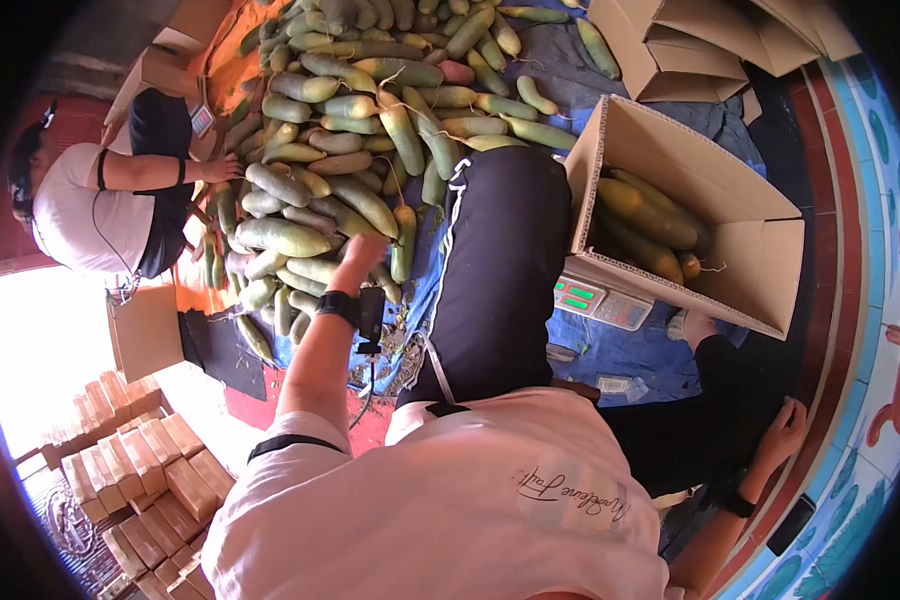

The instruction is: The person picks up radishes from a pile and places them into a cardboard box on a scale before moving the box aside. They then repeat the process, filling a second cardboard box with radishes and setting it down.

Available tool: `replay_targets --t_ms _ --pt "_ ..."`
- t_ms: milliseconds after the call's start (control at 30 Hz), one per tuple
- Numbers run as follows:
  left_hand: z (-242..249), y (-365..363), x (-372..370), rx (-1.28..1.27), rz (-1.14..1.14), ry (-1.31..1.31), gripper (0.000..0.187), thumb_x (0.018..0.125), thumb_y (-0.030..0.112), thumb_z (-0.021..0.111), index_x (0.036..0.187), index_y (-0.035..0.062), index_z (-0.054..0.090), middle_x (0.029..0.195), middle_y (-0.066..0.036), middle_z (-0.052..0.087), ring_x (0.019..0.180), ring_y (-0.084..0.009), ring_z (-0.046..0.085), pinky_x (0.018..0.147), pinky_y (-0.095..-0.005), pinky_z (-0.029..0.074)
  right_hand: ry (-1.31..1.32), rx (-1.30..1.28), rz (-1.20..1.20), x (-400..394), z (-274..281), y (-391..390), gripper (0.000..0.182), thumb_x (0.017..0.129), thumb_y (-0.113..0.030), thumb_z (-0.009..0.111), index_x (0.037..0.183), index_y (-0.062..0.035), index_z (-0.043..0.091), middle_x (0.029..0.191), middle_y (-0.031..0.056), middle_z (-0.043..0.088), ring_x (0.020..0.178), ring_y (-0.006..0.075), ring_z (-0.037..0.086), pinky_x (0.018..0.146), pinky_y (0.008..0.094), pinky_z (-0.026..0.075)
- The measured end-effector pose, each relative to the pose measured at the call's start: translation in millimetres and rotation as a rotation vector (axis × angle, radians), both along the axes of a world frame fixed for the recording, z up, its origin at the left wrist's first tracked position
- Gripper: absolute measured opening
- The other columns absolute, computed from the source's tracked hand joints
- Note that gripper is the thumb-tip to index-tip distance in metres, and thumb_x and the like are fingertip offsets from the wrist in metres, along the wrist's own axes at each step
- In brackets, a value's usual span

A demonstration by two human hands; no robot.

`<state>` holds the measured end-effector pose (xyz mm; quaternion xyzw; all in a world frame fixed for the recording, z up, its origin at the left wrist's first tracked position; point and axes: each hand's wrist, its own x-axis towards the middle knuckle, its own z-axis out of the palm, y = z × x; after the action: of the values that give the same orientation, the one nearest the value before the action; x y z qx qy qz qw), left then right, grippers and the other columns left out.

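My left hand [363, 252] reaches down onto the heap of long green radishes [282, 237]. Its fingers are turned away from view, so whether it grips one is hidden. Close by lie a radish [365, 205] and an upright-looking one [403, 243]. On the far right, my right hand [788, 428] rests by my bent leg, fingers loosely apart and holding nothing. Between my legs and the tiled wall, an opened cardboard box [740, 265] holds several radishes [650, 215]. It sits tilted on a digital scale [605, 303] with lit green digits.
Another person [100, 205] crouches at the left, one hand [220, 168] touching the heap. Flattened and open cartons [690, 50] stand at the top right. Stacked wrapped blocks [140, 460] fill the lower left. A blue tarp [590, 350] covers the floor beside the tiled wall [875, 330].
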<state>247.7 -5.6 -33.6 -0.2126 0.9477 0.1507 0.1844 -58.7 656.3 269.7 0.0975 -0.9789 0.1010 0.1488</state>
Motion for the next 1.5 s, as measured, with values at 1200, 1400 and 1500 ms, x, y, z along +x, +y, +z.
replay_targets --t_ms 1200,1400,1500 --pt "-42.8 82.1 -43.7 0.982 1.238 -0.039 0.04 0.069 0.038 0.064 0.083 0.0014 0.06 0.078 -0.008 0.062 0.064 -0.0186 0.061 0.059 -0.0323 0.05 -0.073 0.24 0.04 -15.8 4.2 -14.4 0.021 0.086 -0.018 0.045 0.092 -0.0005 0.056 0.087 0.0174 0.058 0.081 0.0342 0.055 0.07 0.0375 0.043" --pt "18.5 72.2 -26.6 1.434 1.447 -0.055 0.034 0.078 0.041 0.056 0.089 0.0081 0.053 0.079 -0.007 0.059 0.068 -0.02 0.061 0.056 -0.0294 0.046 -0.054 0.161 0.134 -11.0 9.8 -34.9 0.017 0.086 -0.013 0.044 0.088 0.0003 0.054 0.082 0.0179 0.054 0.077 0.0368 0.052 0.066 0.0398 0.041" --pt "62.2 78.1 -16.7 1.557 1.396 -0.039 0.033 0.081 0.038 0.054 0.095 0.0082 0.052 0.085 -0.008 0.06 0.076 -0.0201 0.061 0.065 -0.0298 0.047 -0.039 0.144 0.146 -9.8 11.3 -39.1 0.017 0.086 -0.013 0.044 0.087 0.0004 0.054 0.082 0.0168 0.055 0.076 0.0352 0.053 0.066 0.0387 0.042"
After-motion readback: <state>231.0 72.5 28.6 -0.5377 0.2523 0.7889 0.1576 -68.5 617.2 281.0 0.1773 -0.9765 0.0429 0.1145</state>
